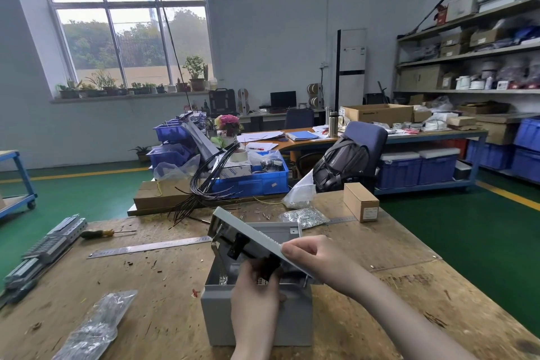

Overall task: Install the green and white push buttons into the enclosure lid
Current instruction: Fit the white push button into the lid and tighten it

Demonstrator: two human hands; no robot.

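A grey enclosure box (251,318) stands on the wooden workbench, its hinged lid (248,231) raised and tilted over it. A black push-button body (238,245) sticks out of the lid's underside. My right hand (309,254) grips the lid's near edge. Under the lid, my left hand (257,286) closes on a second black push-button body (267,270). The buttons' coloured caps are hidden on the lid's far face.
A steel ruler (149,247), a screwdriver (100,233) and grey DIN rails (43,251) lie to the left. A plastic bag (96,324) sits near left. A bag of screws (304,215) and a small cardboard box (361,202) lie beyond the enclosure.
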